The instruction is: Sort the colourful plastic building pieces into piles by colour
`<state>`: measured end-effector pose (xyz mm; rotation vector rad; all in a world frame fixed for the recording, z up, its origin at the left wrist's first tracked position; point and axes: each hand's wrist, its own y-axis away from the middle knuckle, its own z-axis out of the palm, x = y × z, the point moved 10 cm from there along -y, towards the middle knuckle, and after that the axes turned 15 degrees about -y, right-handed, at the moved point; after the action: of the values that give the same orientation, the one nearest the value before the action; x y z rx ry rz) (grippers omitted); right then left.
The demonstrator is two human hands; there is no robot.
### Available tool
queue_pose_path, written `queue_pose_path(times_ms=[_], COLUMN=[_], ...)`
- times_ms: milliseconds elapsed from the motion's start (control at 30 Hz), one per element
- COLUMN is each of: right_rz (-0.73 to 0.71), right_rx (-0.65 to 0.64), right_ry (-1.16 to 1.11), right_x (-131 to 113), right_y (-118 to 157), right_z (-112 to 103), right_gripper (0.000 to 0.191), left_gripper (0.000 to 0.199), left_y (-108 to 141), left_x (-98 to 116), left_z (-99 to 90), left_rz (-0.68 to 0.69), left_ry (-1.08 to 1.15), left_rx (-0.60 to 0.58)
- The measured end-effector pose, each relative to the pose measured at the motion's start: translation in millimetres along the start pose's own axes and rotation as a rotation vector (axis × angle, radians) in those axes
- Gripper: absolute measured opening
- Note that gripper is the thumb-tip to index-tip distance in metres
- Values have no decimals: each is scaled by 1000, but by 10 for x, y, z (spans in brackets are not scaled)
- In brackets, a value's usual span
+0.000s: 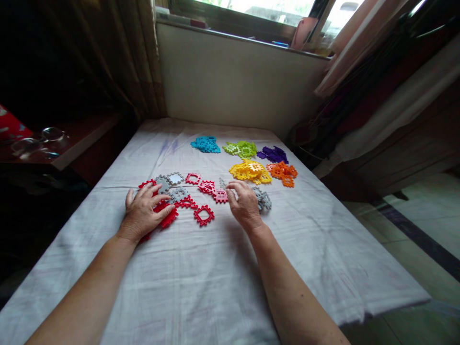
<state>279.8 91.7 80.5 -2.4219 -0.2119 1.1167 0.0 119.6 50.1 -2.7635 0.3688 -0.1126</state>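
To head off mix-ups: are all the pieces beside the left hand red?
No, grey pieces lie among the red pieces beside the left hand.

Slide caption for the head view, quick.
Left hand spread over red pieces, right hand beside a gray pile, yellow pieces beyond.

On the bench (201, 287), loose pieces (211, 212) are lying between the left hand (145, 208) and the right hand (243, 203). A heap (265, 199) is resting just right of the right hand. Five piles (249, 171) are sitting farther back, three behind two. A wall (233, 81) is standing behind them.
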Motion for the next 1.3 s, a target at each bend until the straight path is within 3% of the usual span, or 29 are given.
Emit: queue_pose_path(times_ms=[167, 267, 433, 700, 833, 1000, 1133, 1300], right_rz=[164, 327, 453, 370, 131, -7, -14, 7], right_rx=[239, 287, 275, 312, 201, -209, -392, -495], right_ry=[137, 209, 229, 237, 158, 99, 111, 200], right_x=[515, 851, 1075, 824, 320, -325, -556, -605], right_y=[137, 280, 395, 338, 185, 65, -11, -159], right_z=[-764, -997, -1006, -960, -637, 307, 948, 1386], right_gripper=[25, 27, 26, 31, 25, 21, 27, 35], left_gripper=[31, 29, 28, 23, 22, 23, 26, 50], left_y=[2, -3, -1, 15, 19, 19, 18, 15], left_x=[48, 54, 15, -10, -15, -18, -44, -159], left_z=[-55, -76, -92, -48, -19, 19, 46, 128], left_rz=[18, 21, 10, -4, -4, 3, -11, -69], left_ry=[6, 20, 56, 67, 61, 54, 43, 19], left_rx=[26, 28, 36, 42, 37, 18, 24, 0])
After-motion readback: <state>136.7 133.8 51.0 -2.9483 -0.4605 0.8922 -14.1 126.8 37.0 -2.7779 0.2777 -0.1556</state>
